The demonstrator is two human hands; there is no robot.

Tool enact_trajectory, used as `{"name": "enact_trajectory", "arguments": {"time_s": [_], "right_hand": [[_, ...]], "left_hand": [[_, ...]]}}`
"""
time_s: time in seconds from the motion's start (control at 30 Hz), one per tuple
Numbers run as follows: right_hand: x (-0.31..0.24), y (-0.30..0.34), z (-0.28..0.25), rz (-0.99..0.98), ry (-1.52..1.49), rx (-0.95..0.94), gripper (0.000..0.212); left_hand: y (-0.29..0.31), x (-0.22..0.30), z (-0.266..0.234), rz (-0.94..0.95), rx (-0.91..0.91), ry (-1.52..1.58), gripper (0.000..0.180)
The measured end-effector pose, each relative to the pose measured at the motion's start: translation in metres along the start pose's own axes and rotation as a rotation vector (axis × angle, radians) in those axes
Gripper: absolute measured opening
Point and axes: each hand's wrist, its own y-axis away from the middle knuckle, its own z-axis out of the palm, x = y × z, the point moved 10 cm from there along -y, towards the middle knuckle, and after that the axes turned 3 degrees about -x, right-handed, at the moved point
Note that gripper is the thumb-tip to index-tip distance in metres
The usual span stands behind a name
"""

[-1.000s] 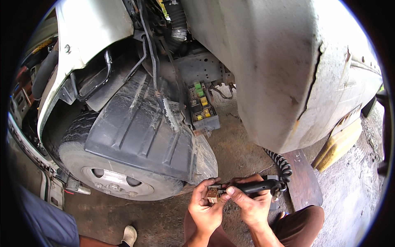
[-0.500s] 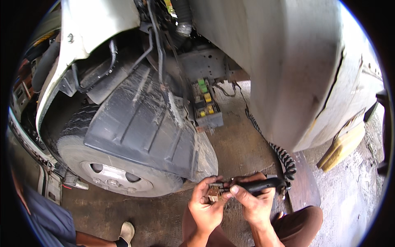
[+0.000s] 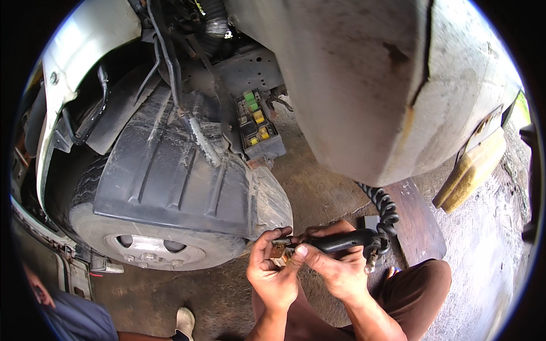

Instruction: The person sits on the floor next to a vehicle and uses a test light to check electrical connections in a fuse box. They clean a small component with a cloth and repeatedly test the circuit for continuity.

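Low in the middle, my left hand [image 3: 274,271] pinches a small brown block-shaped part [image 3: 279,250] with a pale edge and some metal on it; its exact kind is too small to tell. Close beside it, my right hand [image 3: 339,270] grips a black-handled tool [image 3: 335,242]. The tool's front end points left at the small part, and fingers partly hide where they meet. From the tool's right end a coiled black cord [image 3: 382,204] runs up behind the pale panel. A small metal end [image 3: 371,263] hangs beside my right hand.
A fuse box [image 3: 259,122] with green and yellow pieces hangs beyond my hands. To the left are a wheel [image 3: 149,250] and its black mudguard [image 3: 182,165]. A pale vehicle panel [image 3: 352,85] overhangs at right. Another person's shoe [image 3: 185,321] stands at lower left.
The view has shifted, so the vehicle, fuse box and hands sit further left. My hands keep the same holds, still close together. The cord's upper stretch is now hidden behind the panel.
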Motion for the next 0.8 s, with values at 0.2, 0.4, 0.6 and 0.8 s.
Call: {"name": "enact_trajectory", "arguments": {"time_s": [0.2, 0.4, 0.6, 0.8], "right_hand": [[-0.005, 0.002, -0.002, -0.027, 0.017, 0.076, 0.029], [-0.003, 0.001, -0.002, -0.002, -0.03, 0.064, 0.025], [-0.001, 0.004, 0.003, 0.002, -0.092, -0.065, 0.034], [0.005, 0.005, -0.003, -0.007, -0.068, 0.057, 0.031]], "left_hand": [[0.002, -0.003, 0.0, 0.004, 0.004, -0.012, 0.053], [0.003, -0.002, 0.0, -0.013, 0.006, 0.005, 0.052], [0.002, -0.003, 0.001, -0.019, 0.02, 0.028, 0.053], [0.001, -0.003, 0.003, -0.039, 0.034, 0.028, 0.054]]}}
